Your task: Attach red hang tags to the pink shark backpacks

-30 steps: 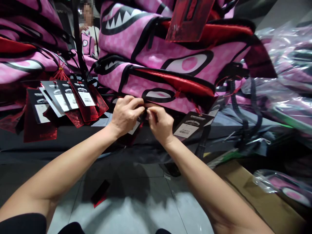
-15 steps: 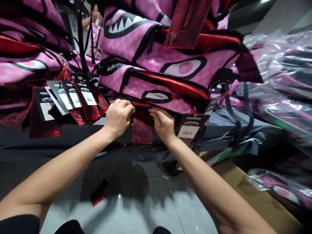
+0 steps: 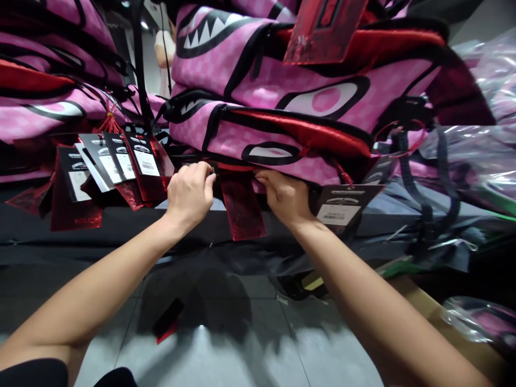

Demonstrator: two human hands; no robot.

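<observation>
A pink checked backpack (image 3: 229,137) with a printed eye and a red-lined opening lies at the bottom of a stack. My left hand (image 3: 189,193) is closed in a fist at its lower front edge; what the fingers grip is too dark to make out. To the right, my right hand (image 3: 288,199) pinches the edge of pink bag fabric under the stack. Between both hands hangs a translucent red tag (image 3: 244,209). Beside my right wrist is a black card tag (image 3: 344,201) with a white label. Another pink backpack (image 3: 258,80) rests on top.
At left stands a second stack of pink bags (image 3: 44,113), with several black and red tags (image 3: 143,161) hanging in front. Plastic-wrapped bags (image 3: 492,156) are at right, above a cardboard box (image 3: 427,306). A dark red piece (image 3: 167,322) lies on the tiled floor. A person (image 3: 164,51) is behind.
My hands have moved apart, the right one going right and the left one slightly left. The red tag between them now hangs slanted. The right-hand stack appears larger and farther right.
</observation>
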